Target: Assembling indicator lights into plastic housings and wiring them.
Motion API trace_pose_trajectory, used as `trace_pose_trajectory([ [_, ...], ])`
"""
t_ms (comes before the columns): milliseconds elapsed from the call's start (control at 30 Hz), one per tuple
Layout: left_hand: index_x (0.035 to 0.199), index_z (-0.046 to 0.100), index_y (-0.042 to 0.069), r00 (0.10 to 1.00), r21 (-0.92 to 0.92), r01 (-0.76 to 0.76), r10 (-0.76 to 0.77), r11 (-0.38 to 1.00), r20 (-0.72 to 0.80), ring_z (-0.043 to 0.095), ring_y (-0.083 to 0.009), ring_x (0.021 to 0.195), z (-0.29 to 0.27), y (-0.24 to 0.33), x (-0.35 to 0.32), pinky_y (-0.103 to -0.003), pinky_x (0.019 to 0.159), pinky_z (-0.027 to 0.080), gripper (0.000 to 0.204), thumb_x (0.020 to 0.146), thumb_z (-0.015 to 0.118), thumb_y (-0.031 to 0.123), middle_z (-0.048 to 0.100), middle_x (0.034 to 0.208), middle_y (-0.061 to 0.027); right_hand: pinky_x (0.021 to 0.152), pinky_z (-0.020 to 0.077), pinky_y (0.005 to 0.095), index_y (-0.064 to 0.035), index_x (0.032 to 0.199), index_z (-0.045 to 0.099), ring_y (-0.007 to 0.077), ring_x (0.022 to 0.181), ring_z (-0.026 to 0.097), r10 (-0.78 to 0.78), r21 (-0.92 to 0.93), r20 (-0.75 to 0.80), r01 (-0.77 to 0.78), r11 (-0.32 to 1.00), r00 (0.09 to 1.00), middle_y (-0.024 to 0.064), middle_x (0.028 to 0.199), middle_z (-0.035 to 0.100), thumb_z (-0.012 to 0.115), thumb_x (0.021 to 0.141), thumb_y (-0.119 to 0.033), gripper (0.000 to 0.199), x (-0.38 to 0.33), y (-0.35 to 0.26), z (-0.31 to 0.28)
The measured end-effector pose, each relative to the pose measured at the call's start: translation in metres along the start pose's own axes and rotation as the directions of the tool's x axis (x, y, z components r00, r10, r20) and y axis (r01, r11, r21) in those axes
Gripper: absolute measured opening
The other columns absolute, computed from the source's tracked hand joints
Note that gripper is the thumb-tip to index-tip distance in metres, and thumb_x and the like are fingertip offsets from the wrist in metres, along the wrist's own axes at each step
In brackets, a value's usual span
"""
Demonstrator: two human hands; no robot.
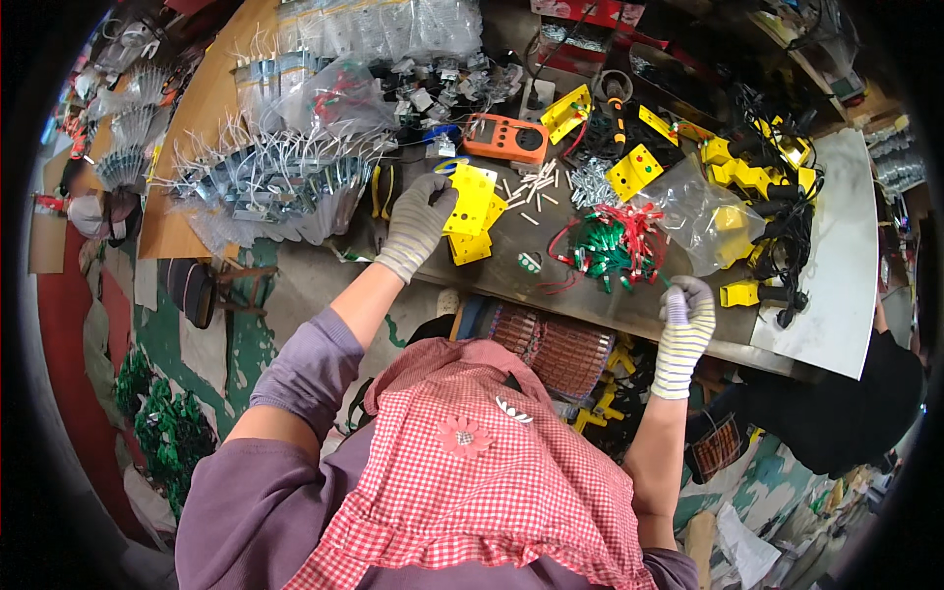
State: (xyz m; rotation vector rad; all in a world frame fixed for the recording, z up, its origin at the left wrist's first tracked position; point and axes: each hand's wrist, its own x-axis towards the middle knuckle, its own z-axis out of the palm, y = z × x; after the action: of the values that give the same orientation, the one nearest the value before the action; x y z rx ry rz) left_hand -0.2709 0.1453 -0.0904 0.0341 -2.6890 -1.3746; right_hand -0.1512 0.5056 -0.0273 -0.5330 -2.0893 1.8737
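Note:
My left hand [423,221], in a striped knit glove, is closed on the edge of a yellow bracket plate [474,197] with small holes, held above the bench. Beneath it lies another yellow plate [470,248]. My right hand [686,320], gloved the same way, is at the front edge of the bench with its fingertips pinched together. A thin green bit shows at those fingertips, too small to name. Just left of that hand is a pile of green-tipped parts [608,251] with red wires [641,224]. A small green-and-white piece [530,262] rests between the hands.
An orange multimeter [505,138], white tubes [532,187] and silver screws [594,183] lie behind. Bundles of metal parts with white wires [285,187] fill the left. At right are a clear bag [703,221] and yellow brackets with black cables [752,182].

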Motion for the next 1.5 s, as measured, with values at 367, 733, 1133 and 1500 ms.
trace_pose_trajectory([
  [367,0.114,0.054,-0.002,0.939,-0.328,0.188,-0.072,0.926,0.337,0.056,-0.0123,0.08,-0.011,0.127,-0.053,-0.028,0.075,0.048,0.033,0.09,0.061,0.019,0.061,0.091,-0.0071,0.057,0.0387,0.0265,-0.0034,0.098,0.059,0.0139,0.063,0.046,0.124,0.731,0.346,-0.35,0.586,0.93,0.0055,0.074,0.055,0.068,0.086,-0.016,0.02,-0.027,-0.075,0.056],
  [733,0.113,0.053,0.003,0.894,-0.241,0.21,-0.086,0.948,0.439,0.062,-0.0158,0.077,-0.021,0.152,-0.062,-0.029,0.071,0.05,0.031,0.088,0.062,0.019,0.063,0.087,-0.0102,0.06,0.0363,0.0268,-0.0054,0.104,0.061,0.0138,0.065,0.043,0.101,0.792,0.475,-0.475,0.384,0.874,0.0028,0.075,0.051,0.066,0.088,-0.017,0.021,-0.029,-0.061,0.058],
  [1133,0.112,0.053,0.002,0.888,-0.333,0.227,-0.053,0.915,0.457,0.059,-0.0131,0.079,-0.014,0.146,-0.071,-0.028,0.072,0.049,0.031,0.087,0.064,0.016,0.06,0.094,-0.0086,0.06,0.0405,0.0259,-0.0049,0.102,0.062,0.0129,0.067,0.049,0.143,0.793,0.308,-0.337,0.507,0.941,0.0043,0.081,0.059,0.066,0.089,-0.014,0.017,-0.029,-0.056,0.058],
  [1500,0.107,0.053,0.003,0.917,-0.229,-0.017,0.106,0.973,0.385,0.063,-0.0241,0.072,-0.004,0.151,-0.085,-0.033,0.065,0.05,0.024,0.086,0.062,0.01,0.063,0.08,-0.014,0.057,0.0471,0.0383,-0.0067,0.084,0.063,0.03,0.064,0.061,-0.403,-0.509,0.267,0.483,0.712,0.875,0.0108,0.079,0.065,0.079,0.073,-0.019,0.023,-0.04,-0.055,0.079],
])
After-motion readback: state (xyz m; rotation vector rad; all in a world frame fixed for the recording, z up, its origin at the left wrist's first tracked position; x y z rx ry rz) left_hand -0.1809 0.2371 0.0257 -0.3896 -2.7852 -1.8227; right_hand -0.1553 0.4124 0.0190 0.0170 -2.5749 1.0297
